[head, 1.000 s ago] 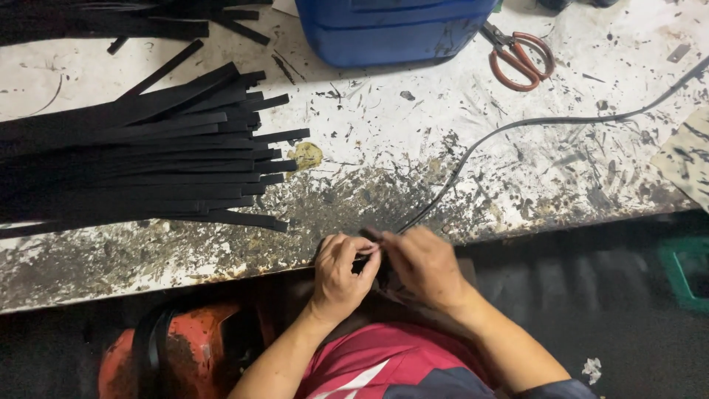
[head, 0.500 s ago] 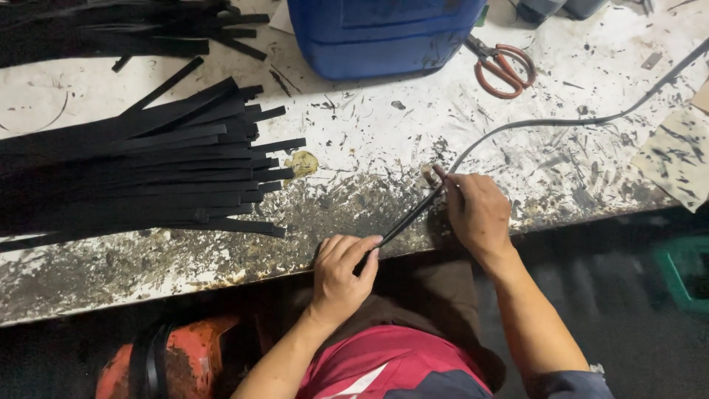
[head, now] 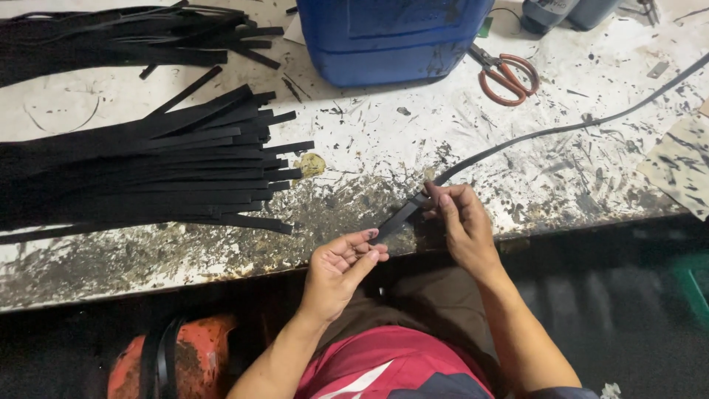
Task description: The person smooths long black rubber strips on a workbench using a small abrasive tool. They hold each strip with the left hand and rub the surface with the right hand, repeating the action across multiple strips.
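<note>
Head view: a long black strap (head: 517, 140) is seen lying across the stained bench (head: 369, 148), its long axis running from the near edge up and away to the far right. Its near end is pinched between thumb and fingers of the right hand (head: 458, 222). The strap tip (head: 388, 224) is met by the fingertips of the left hand (head: 340, 266), fingers half curled, palm turned up. Both hands are set at the near end; the right is farther along the strap. A pile of strips (head: 148, 170) lies well apart to the left.
</note>
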